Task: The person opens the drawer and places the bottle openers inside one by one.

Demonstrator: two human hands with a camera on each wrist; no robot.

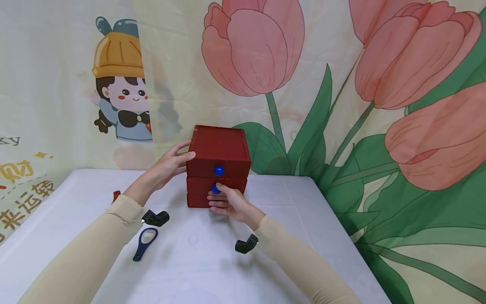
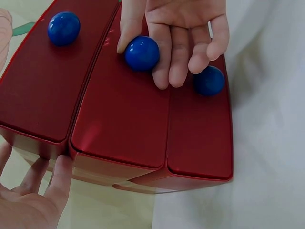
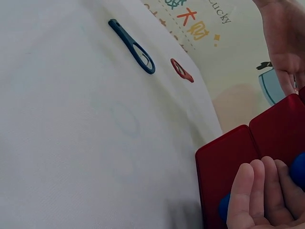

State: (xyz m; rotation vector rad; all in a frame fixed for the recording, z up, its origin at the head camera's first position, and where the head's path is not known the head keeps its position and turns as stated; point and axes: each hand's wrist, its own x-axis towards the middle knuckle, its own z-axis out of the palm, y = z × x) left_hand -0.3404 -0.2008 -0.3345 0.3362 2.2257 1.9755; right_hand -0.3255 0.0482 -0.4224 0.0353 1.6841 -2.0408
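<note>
A glossy red box with stacked drawers (image 1: 221, 145) stands on the white table, its front bearing round blue knobs. My left hand (image 1: 167, 166) rests against the box's left side near the top, fingers spread along it; the left wrist view shows these fingertips at the side of the drawers. With thumb and index finger, my right hand (image 1: 231, 202) pinches the middle blue knob (image 2: 142, 53), its other fingers extended below. The upper knob (image 2: 63, 28) is free, and the lower knob (image 2: 208, 81) lies partly behind the right hand's fingers.
A navy tool with an oval loop (image 3: 132, 46) lies on the table (image 1: 212, 270), left of the box. Farther left is a smaller red looped item (image 3: 182, 70), mostly behind the left sleeve in the head view. A printed cloth with tulips (image 1: 254, 46) hangs behind the table.
</note>
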